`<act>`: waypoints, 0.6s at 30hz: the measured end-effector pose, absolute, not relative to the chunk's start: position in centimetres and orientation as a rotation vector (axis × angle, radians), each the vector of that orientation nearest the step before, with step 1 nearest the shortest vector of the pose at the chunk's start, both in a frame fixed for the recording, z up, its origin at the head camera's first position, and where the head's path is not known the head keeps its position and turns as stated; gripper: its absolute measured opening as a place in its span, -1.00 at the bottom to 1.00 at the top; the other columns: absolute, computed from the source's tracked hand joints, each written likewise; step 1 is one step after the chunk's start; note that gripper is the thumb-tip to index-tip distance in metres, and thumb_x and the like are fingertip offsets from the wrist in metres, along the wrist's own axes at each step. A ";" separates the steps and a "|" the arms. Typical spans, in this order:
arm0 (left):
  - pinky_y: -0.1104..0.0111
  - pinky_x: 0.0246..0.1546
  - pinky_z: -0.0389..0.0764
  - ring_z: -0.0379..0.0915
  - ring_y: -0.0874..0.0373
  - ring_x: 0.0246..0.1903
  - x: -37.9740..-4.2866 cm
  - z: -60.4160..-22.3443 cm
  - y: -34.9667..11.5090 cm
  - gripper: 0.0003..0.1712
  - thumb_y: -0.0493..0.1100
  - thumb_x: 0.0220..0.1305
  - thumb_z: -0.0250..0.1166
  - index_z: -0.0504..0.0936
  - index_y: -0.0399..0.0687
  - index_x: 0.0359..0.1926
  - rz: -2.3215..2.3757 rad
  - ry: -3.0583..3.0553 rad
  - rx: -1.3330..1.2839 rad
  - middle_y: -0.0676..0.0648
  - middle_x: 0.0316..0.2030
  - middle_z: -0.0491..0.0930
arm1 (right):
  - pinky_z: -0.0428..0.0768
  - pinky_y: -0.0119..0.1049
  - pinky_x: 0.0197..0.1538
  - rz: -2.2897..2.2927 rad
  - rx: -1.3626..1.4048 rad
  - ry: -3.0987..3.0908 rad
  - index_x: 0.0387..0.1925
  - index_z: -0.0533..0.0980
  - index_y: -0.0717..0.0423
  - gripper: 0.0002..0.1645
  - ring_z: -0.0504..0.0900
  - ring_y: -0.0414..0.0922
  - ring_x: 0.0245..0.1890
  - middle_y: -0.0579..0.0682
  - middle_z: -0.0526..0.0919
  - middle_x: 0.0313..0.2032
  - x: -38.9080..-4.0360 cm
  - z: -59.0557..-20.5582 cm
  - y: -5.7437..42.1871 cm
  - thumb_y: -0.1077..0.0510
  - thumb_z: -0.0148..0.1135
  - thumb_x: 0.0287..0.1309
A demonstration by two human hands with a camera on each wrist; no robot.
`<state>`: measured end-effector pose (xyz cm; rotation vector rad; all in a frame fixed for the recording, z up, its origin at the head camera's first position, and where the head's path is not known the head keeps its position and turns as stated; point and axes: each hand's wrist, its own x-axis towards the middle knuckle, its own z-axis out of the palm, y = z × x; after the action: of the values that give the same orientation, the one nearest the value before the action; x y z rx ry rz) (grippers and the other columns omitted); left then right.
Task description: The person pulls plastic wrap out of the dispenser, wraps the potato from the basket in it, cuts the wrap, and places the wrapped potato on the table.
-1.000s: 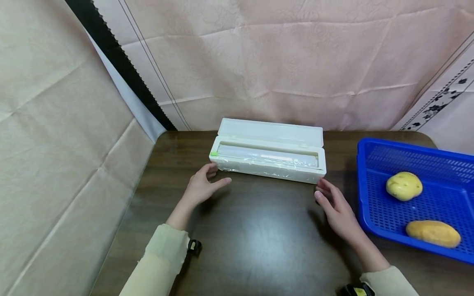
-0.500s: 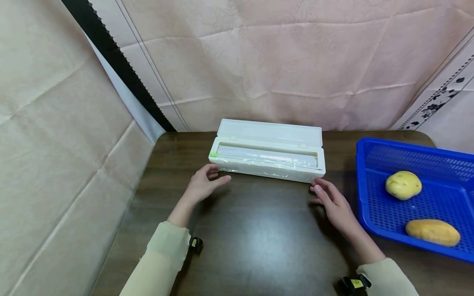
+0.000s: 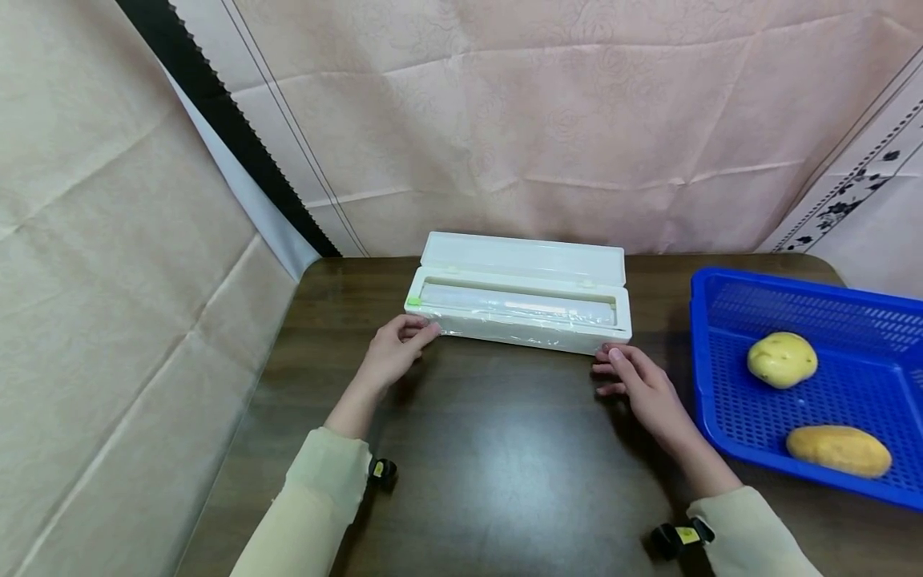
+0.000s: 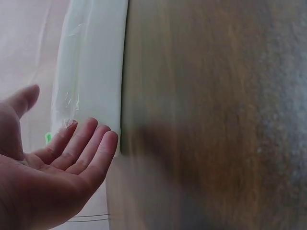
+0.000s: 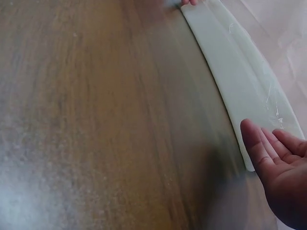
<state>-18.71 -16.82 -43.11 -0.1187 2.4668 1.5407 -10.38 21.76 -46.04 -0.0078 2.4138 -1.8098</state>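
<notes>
A long white cling film dispenser box (image 3: 519,332) lies near the back of the table, its lid (image 3: 522,258) raised. Inside sits a roll of clear cling film (image 3: 515,303), and some loose film clings to the front face. At the box's front left corner is my left hand (image 3: 392,349); in the left wrist view its fingertips (image 4: 86,125) meet the front face and film, thumb apart. Near the front right corner, my right hand (image 3: 645,393) has its fingers extended by the front face. Whether the right fingertips touch the film cannot be told.
On the right stands a blue plastic basket (image 3: 707,385) holding a round yellowish potato (image 3: 782,361) and a longer one (image 3: 839,450). A green slider (image 3: 414,302) sits at the box's left end. Cloth (image 3: 505,120) hangs behind the brown wooden table (image 3: 505,449).
My left thumb has come in toward the box's front face. My right hand has shifted slightly left along the front right corner. The box and basket stay in place.
</notes>
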 end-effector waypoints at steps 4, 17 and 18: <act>0.05 0.20 0.67 0.67 -0.08 0.14 -19.0 -43.0 -16.6 -0.42 0.21 0.52 0.32 0.60 -0.10 0.28 1.629 2.375 -0.162 -0.22 0.15 0.70 | 0.75 -0.31 -0.02 -1.846 -0.003 2.384 0.47 0.35 0.33 -0.27 0.75 -0.09 0.08 0.39 0.55 0.31 -10.7 -46.0 21.5 -0.19 -0.18 0.73; 0.18 0.01 0.72 0.75 0.03 -0.02 -19.4 -42.6 -16.5 -0.48 0.22 0.57 0.25 0.64 -0.08 0.21 1.743 2.226 -0.237 -0.16 0.03 0.79 | 0.77 -0.28 -0.07 -1.921 0.029 2.366 0.31 0.43 0.38 -0.30 0.76 -0.18 -0.05 0.39 0.63 0.14 -11.2 -46.5 20.8 -0.20 -0.13 0.71; 0.20 -0.01 0.72 0.76 0.04 -0.03 -19.4 -42.6 -16.5 -0.48 0.22 0.57 0.25 0.64 -0.08 0.21 1.744 2.222 -0.238 -0.16 0.03 0.79 | 0.78 -0.28 -0.08 -1.938 0.034 2.357 0.28 0.43 0.40 -0.30 0.77 -0.18 -0.06 0.39 0.63 0.12 -11.3 -46.5 20.7 -0.19 -0.12 0.71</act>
<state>-19.44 -16.46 -42.55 -0.2379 2.2225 1.7438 -11.27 20.71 -46.49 0.0337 2.3570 -1.9380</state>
